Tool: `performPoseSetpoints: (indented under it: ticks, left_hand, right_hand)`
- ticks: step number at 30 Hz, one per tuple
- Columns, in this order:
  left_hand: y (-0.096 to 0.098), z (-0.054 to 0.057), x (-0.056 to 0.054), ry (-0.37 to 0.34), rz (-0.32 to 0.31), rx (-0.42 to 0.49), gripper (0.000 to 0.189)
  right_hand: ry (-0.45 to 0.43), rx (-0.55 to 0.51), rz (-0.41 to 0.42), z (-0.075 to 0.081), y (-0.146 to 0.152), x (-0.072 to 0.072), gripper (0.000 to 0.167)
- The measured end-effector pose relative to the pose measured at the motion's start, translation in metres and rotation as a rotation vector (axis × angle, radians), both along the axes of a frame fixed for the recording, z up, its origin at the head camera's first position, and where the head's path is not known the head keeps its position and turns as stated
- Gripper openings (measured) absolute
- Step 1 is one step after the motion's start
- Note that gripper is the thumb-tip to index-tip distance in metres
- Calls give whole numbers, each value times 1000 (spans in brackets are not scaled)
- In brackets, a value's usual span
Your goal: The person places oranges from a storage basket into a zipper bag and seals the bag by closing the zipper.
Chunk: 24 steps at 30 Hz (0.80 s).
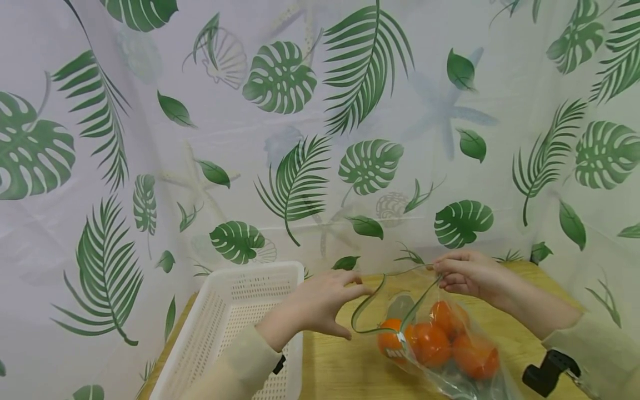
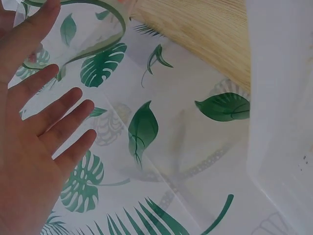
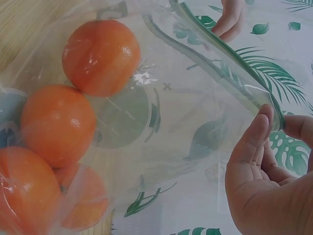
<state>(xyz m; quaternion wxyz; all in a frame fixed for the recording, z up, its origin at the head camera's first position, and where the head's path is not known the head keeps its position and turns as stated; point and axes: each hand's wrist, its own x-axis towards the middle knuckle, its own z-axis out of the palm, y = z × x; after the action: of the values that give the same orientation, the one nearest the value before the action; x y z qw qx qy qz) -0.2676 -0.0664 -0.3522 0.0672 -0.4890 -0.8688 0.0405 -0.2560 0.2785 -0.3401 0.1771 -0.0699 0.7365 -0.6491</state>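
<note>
A clear zip bag (image 1: pixel 425 311) with a green-edged mouth lies on the wooden table, its mouth spread wide toward the left. Several oranges (image 3: pixel 100 58) sit inside it. My right hand (image 1: pixel 467 272) pinches the bag's green rim between thumb and fingertips at the upper corner, seen close in the right wrist view (image 3: pixel 269 181). Just left of the mouth, my left hand (image 1: pixel 327 300) is held with fingers spread and thumb apart, nothing in its grasp. The left wrist view shows that palm (image 2: pixel 34 142) with the green rim curving beside the thumb.
A white perforated plastic basket (image 1: pixel 299 355) stands on the table's left side, under my left forearm. Around the wooden table (image 1: pixel 330 366) hangs a white curtain (image 1: pixel 300 125) printed with green leaves, close behind the table's far edge.
</note>
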Motion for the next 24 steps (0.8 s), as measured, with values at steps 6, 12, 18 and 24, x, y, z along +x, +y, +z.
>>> performPoseSetpoints:
  ticks: [6, 12, 18, 24]
  left_hand:
    - [-12, -1, 0, -23, 41, 13, 88]
    - [-26, -2, -1, -20, 63, 24, 86]
    - [-45, -4, 0, -14, 101, 35, 83]
    - [-61, -4, -1, 30, 115, 36, 81]
  right_hand:
    - [4, 1, 5, 0, 1, 0, 20]
    - [13, 13, 21, 1, 1, 1, 22]
    - [21, 34, 9, 2, 0, 2, 22]
    - [26, 38, 11, 2, 1, 3, 24]
